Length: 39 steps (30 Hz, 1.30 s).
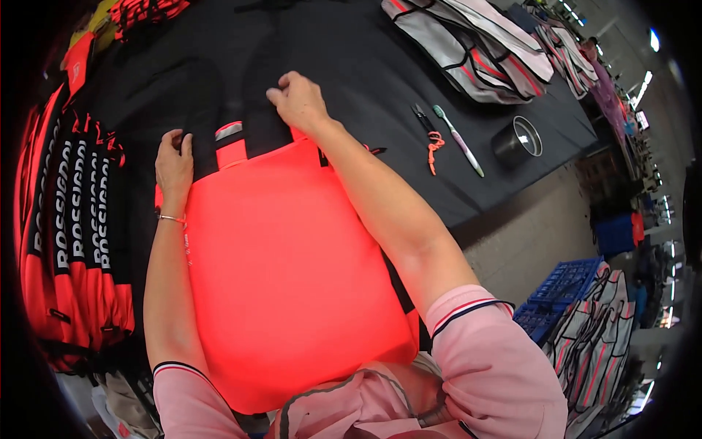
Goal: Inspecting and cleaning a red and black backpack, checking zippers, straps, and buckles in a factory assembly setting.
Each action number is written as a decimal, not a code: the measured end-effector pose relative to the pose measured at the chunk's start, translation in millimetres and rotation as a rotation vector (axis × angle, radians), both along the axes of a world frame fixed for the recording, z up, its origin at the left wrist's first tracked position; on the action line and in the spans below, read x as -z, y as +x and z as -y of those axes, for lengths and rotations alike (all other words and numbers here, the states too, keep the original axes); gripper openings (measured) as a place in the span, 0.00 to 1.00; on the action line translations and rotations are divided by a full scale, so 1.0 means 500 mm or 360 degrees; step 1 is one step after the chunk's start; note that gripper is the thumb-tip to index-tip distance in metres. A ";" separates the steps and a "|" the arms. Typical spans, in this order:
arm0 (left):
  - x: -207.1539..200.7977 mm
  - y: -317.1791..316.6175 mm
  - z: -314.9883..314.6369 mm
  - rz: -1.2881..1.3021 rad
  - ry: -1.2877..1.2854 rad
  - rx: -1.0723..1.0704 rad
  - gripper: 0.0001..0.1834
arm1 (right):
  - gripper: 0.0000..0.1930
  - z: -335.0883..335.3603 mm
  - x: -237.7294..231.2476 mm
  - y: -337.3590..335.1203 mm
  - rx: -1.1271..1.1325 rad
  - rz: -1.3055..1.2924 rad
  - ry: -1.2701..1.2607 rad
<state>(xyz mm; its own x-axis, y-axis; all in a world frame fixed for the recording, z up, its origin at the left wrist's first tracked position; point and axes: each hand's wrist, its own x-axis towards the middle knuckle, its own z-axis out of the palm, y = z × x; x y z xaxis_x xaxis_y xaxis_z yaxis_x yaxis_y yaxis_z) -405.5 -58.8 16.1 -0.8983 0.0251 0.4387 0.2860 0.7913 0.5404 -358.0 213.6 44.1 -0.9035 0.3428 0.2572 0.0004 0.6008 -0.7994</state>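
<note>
A bright coral-red bag [285, 256] lies flat in front of me, its near end against my body. A short coral tab with a silver-grey band [230, 139] sticks out at its far edge. My left hand [174, 172] is beside the bag's far left corner, thumb and fingers apart, and I see nothing between them. Just beyond the far right corner is my right hand [300, 106], over black material. Its fingers are loosely bent and apart, with no object visible in them. My right forearm crosses above the bag's right edge.
Black cloth covers the table [461, 194]. On the right lie thread snips with an orange cord [431, 143], a toothbrush [459, 143] and a metal cup [519, 140]. Grey bags [475, 55] are piled behind them. Red-and-black bags [80, 219] stand at left; a blue crate [559, 293] sits lower right.
</note>
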 end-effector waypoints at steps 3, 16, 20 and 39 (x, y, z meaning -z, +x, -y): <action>0.015 0.023 0.025 -0.0336 -0.0119 0.0074 0.15 | 0.13 -0.051 -0.048 0.059 0.0115 -0.0394 0.0350; -0.047 0.307 -0.231 -0.0351 -0.0311 0.0705 0.24 | 0.14 -0.305 0.058 0.317 0.0559 0.0506 0.1353; -0.037 0.360 -0.234 -0.0154 -0.0254 0.0703 0.23 | 0.16 -0.295 0.033 0.327 0.0503 0.0318 0.1027; -0.005 0.391 -0.194 -0.0128 0.0155 0.0635 0.20 | 0.09 -0.029 -0.023 0.295 -0.0260 -0.0251 0.0889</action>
<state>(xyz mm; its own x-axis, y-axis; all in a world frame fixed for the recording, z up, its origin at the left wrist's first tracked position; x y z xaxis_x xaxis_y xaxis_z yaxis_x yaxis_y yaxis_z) -209.8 38.1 18.5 -0.7893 0.3192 0.5245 0.6041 0.5561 0.5708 -210.3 228.4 55.8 -0.8694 -0.0231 0.4937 -0.2204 0.9122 -0.3454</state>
